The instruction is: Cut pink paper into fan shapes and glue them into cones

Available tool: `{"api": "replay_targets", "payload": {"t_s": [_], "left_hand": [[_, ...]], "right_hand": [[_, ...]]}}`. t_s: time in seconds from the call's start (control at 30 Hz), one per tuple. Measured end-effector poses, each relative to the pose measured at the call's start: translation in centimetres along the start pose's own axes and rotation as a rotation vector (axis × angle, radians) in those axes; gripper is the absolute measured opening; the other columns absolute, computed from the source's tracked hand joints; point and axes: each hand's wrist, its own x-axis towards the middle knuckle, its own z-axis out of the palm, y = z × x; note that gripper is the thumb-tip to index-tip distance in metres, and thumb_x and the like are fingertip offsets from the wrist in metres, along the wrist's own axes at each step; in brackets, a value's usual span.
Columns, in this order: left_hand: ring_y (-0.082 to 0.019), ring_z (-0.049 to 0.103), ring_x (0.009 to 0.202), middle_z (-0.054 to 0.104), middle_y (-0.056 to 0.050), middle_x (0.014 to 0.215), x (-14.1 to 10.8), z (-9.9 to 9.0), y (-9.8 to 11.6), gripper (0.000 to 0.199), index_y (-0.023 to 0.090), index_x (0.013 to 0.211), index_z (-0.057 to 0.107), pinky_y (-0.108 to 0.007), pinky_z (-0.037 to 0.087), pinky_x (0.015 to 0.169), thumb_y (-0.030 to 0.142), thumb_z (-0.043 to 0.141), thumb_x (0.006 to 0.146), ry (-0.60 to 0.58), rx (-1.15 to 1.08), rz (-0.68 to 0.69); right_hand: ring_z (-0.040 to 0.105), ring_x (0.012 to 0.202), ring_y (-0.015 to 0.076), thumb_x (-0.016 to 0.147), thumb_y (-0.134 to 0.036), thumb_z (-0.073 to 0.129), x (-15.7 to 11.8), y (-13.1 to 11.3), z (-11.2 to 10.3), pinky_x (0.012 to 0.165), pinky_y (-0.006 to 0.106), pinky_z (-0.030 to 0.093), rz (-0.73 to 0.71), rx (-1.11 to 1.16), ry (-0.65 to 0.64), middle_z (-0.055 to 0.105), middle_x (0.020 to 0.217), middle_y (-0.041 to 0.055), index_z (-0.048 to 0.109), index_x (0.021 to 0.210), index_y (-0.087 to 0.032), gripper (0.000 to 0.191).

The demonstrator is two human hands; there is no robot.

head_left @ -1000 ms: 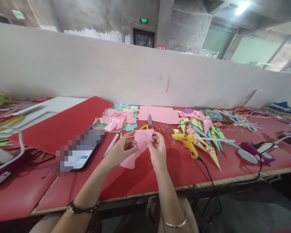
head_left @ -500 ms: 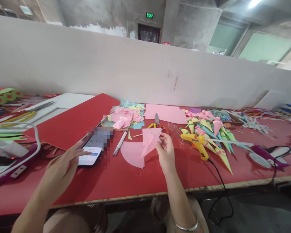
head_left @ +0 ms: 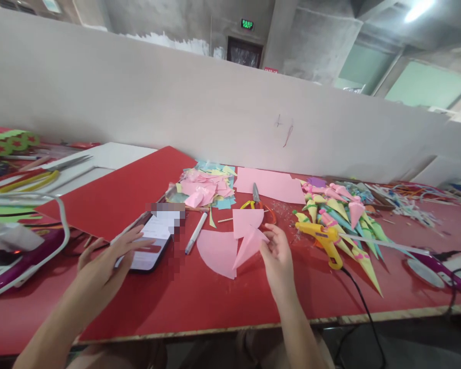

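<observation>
- Narrowly closed, the right hand's grip (head_left: 278, 258) pinches the pink paper cone (head_left: 248, 247) by its wide end, just left of the fingers.
- From that grip, the cone's long axis slants toward the wearer, tip pointing down-left.
- Well left of it, the left hand (head_left: 106, 259) spreads loosely over the phone (head_left: 162, 225); touch unclear.

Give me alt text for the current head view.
The right hand holds a pink paper cone over a red table; the left hand is over a smartphone. To the right lie a yellow glue gun and pastel paper cones.
</observation>
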Motion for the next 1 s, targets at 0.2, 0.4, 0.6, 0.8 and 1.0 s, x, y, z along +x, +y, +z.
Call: {"api": "replay_targets", "payload": {"t_s": [0.2, 0.4, 0.6, 0.8, 1.0], "left_hand": [[-0.023, 0.051, 0.111, 0.059, -0.009, 0.116, 3.1, -1.3, -2.3, 0.039, 0.022, 0.109, 0.051, -0.039, 0.036, 0.093, 0.033, 0.025, 0.081, 0.025, -0.044, 0.015], [-0.027, 0.044, 0.117, 0.058, -0.01, 0.116, 5.9, -0.9, -4.2, 0.047, 0.021, 0.1, 0.063, -0.043, 0.032, 0.095, 0.029, 0.021, 0.08, -0.048, 0.24, 0.183], [-0.026, 0.042, 0.117, 0.053, -0.008, 0.123, 6.9, 0.7, -4.9, 0.048, 0.026, 0.109, 0.06, -0.044, 0.031, 0.097, 0.037, 0.023, 0.082, -0.164, 0.208, 0.195], [-0.023, 0.035, 0.123, 0.047, 0.0, 0.129, 6.6, 1.1, -4.8, 0.049, 0.034, 0.118, 0.053, -0.041, 0.027, 0.1, 0.046, 0.021, 0.084, -0.229, 0.05, 0.147], [-0.022, 0.037, 0.122, 0.045, 0.001, 0.132, 6.9, 1.9, -6.4, 0.047, 0.036, 0.121, 0.05, -0.039, 0.028, 0.099, 0.047, 0.023, 0.084, -0.286, 0.089, 0.124]], "right_hand": [[0.058, 0.078, 0.0139, 0.07, -0.031, 0.063, -1.2, -0.5, -1.2, 0.071, 0.026, 0.047, 0.138, 0.042, 0.033, 0.057, 0.089, 0.002, 0.05, 0.105, -0.022, 0.039], [0.058, 0.078, 0.0131, 0.07, -0.032, 0.066, -1.7, 0.2, -1.9, 0.071, 0.025, 0.048, 0.196, 0.046, 0.035, 0.058, 0.089, 0.0009, 0.053, 0.105, -0.024, 0.038], [0.061, 0.08, 0.0163, 0.068, -0.032, 0.069, -1.9, 0.9, -2.8, 0.069, 0.026, 0.05, 0.231, 0.044, 0.065, 0.062, 0.093, 0.0034, 0.054, 0.108, -0.025, 0.043], [0.062, 0.086, 0.0183, 0.069, -0.031, 0.069, -1.9, 1.1, -3.1, 0.07, 0.027, 0.051, 0.25, 0.055, 0.056, 0.062, 0.099, 0.006, 0.056, 0.108, -0.026, 0.042], [0.06, 0.09, 0.0201, 0.069, -0.031, 0.069, -2.1, 1.0, -3.3, 0.071, 0.027, 0.051, 0.258, 0.028, 0.055, 0.062, 0.101, 0.0071, 0.056, 0.108, -0.025, 0.042]]}}
